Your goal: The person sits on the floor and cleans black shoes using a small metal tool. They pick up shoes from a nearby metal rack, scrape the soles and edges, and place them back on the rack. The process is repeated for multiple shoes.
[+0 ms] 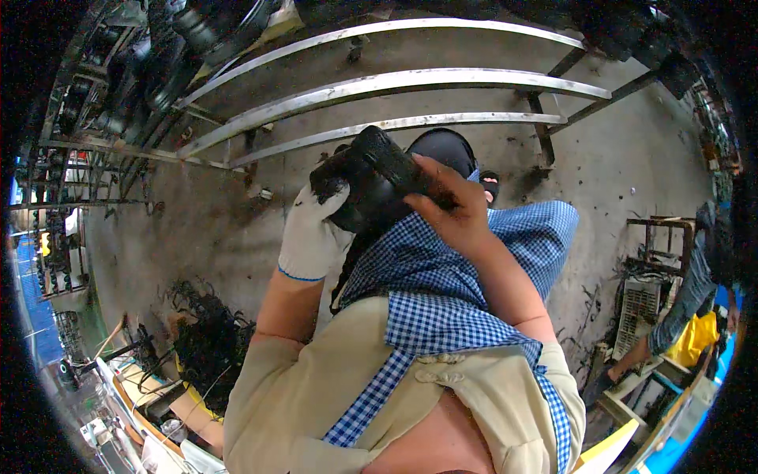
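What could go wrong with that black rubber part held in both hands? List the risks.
1. The right hand is bare on the black rubber part, while only the left hand wears a white glove; it could get scraped or dirtied.
2. The part is held over the lap on a checked cloth; a slip might drop it onto the concrete floor.

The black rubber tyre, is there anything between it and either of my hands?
Nothing visible. The gloved left hand grips the black rubber tyre at its left edge, and the bare right hand presses on its right side. Both touch it directly, above the blue checked cloth on the lap.
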`<act>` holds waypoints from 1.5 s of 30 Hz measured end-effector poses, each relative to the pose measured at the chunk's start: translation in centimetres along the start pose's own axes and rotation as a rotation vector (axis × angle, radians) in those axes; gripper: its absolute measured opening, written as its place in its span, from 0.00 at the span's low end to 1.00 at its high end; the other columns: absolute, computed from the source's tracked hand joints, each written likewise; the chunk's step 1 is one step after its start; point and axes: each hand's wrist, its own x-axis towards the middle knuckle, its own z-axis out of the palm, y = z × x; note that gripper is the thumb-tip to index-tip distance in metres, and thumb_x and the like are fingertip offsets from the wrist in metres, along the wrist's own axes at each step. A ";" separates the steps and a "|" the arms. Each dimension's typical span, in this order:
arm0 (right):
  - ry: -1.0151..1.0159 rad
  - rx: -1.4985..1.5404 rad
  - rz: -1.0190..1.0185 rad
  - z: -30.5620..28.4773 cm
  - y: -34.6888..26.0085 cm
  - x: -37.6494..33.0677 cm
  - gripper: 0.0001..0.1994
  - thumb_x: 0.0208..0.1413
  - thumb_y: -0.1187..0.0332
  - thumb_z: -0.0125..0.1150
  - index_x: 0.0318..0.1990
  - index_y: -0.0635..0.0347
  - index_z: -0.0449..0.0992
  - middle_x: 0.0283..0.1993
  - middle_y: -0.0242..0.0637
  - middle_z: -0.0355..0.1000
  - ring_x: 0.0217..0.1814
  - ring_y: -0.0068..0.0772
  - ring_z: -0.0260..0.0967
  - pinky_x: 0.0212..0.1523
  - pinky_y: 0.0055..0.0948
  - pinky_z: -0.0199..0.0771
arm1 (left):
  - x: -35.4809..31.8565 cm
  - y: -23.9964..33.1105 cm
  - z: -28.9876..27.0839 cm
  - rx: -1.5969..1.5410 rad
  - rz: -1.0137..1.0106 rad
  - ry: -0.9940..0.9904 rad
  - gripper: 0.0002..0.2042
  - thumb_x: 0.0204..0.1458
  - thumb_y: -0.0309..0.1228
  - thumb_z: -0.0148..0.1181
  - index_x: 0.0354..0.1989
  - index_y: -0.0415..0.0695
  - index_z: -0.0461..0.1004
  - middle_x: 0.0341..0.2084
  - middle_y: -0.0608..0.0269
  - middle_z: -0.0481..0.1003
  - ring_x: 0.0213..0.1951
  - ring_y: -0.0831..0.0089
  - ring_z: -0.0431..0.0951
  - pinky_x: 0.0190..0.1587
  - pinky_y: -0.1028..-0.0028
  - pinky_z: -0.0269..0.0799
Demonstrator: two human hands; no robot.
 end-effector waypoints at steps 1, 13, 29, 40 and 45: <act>0.015 -0.058 -0.056 -0.5 -0.9 0.4 0.23 0.49 0.70 0.66 0.55 0.58 0.71 0.38 0.43 0.77 0.31 0.34 0.77 0.31 0.27 0.75 | -0.3 -0.1 0.0 0.066 0.035 -0.013 0.19 0.50 0.20 0.53 0.53 0.37 0.67 0.49 0.53 0.72 0.52 0.59 0.73 0.55 0.64 0.70; -0.119 -0.506 -0.500 -1.6 -3.0 3.1 0.23 0.33 0.80 0.62 0.43 0.55 0.76 0.33 0.35 0.70 0.26 0.30 0.72 0.22 0.28 0.70 | -0.6 -0.8 -3.0 1.953 0.813 -0.292 0.23 0.35 0.22 0.58 0.46 0.52 0.78 0.41 0.57 0.77 0.49 0.54 0.71 0.53 0.59 0.64; 0.048 0.446 0.331 -1.1 0.1 0.9 0.10 0.61 0.68 0.53 0.47 0.61 0.67 0.37 0.32 0.68 0.34 0.19 0.64 0.34 0.21 0.65 | 0.3 0.0 -3.0 1.773 0.878 -0.335 0.16 0.46 0.24 0.60 0.46 0.36 0.73 0.47 0.47 0.73 0.53 0.57 0.73 0.55 0.65 0.68; -0.166 0.746 0.710 0.0 3.6 -2.1 0.27 0.54 0.61 0.63 0.58 0.61 0.64 0.54 0.34 0.69 0.57 0.30 0.64 0.59 0.31 0.63 | -1.0 -3.2 0.0 1.549 0.290 -0.548 0.12 0.46 0.37 0.59 0.29 0.39 0.75 0.24 0.49 0.74 0.28 0.54 0.75 0.32 0.62 0.70; -0.022 0.991 0.970 0.3 6.9 -4.7 0.23 0.55 0.57 0.58 0.54 0.59 0.68 0.51 0.36 0.72 0.50 0.33 0.71 0.49 0.32 0.72 | -0.7 -0.5 1.2 1.410 0.446 -0.645 0.12 0.47 0.34 0.59 0.37 0.40 0.75 0.34 0.49 0.75 0.38 0.55 0.75 0.40 0.65 0.72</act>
